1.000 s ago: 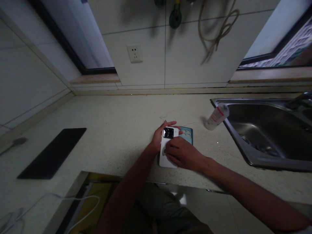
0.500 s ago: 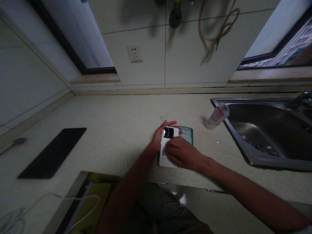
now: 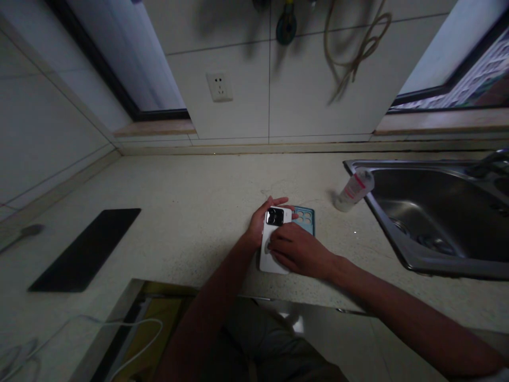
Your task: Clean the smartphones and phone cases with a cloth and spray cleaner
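Near the front edge of the bench (image 3: 191, 196), the phone (image 3: 274, 262) is between the left grip (image 3: 257, 225), at its left side, and the right grip (image 3: 297, 246), over its right. The phone case (image 3: 307, 227) lies just right of the phone. Farther right, the cup (image 3: 353, 189) stands beside the sink (image 3: 387, 239). Well left lies the flat panel (image 3: 85, 249), a utensil (image 3: 32, 229) to its left, a cable (image 3: 83, 317) before it. Behind the bench, the socket (image 3: 220, 87) is on the wall (image 3: 242, 119)
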The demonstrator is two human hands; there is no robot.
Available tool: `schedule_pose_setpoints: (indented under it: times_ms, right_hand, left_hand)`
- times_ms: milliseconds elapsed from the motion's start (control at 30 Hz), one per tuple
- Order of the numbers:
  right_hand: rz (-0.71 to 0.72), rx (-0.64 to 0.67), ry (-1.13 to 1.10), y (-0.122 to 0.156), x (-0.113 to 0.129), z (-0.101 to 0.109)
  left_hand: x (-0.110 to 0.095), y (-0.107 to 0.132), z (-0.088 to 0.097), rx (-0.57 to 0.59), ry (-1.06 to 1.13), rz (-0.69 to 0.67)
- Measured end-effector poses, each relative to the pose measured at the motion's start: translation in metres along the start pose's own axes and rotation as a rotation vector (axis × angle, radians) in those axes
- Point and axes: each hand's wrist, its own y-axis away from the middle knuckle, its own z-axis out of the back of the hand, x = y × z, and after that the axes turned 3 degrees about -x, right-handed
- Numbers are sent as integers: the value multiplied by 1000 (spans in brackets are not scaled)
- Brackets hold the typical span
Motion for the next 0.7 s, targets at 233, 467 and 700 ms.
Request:
schedule_pose_setpoints:
  times_ms: [233, 467, 700]
  right_hand:
    - [-25, 22, 5, -1, 1, 2]
    - [-8, 2, 8, 0, 0, 1]
    - [-6, -1, 9, 0, 0, 0]
  left_hand:
    - [0, -1, 1, -17, 7, 11]
    - [-1, 0, 1, -6, -4, 14]
    - [0, 1, 0, -21, -15, -5]
